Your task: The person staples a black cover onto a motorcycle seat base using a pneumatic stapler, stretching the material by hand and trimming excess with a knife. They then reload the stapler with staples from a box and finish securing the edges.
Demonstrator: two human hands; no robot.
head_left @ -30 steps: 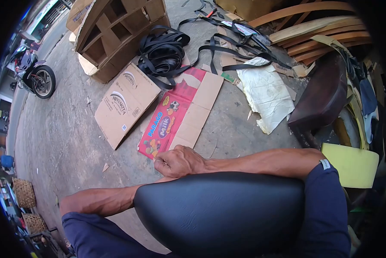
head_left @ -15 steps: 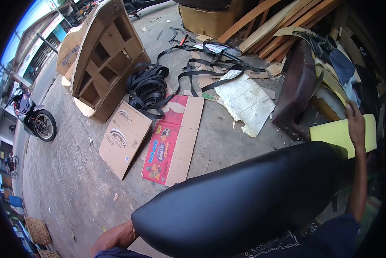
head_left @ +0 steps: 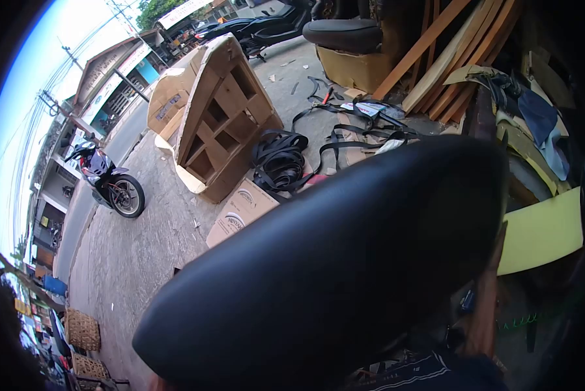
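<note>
A long, smooth black motorcycle seat (head_left: 325, 260) fills the middle of the head view, lifted and tilted, its narrow end at lower left. At that end, only a sliver of my left hand (head_left: 156, 383) shows beneath the seat, with its fingers hidden. My right hand (head_left: 496, 257) grips the seat's right end from below, most of its fingers behind the cover. A yellow foam sheet (head_left: 543, 234) lies just to the right of this hand.
A wooden furniture frame (head_left: 224, 124) stands on the concrete beside coiled black straps (head_left: 279, 159) and a flattened cardboard box (head_left: 240, 212). Wooden planks (head_left: 462, 55) lean at the upper right. A parked motorbike (head_left: 110, 179) is on the left, near the road.
The seat has risen closer to the camera and now covers the red carton. My right hand has left the yellow foam and moved to the seat's right end. The view has shifted.
</note>
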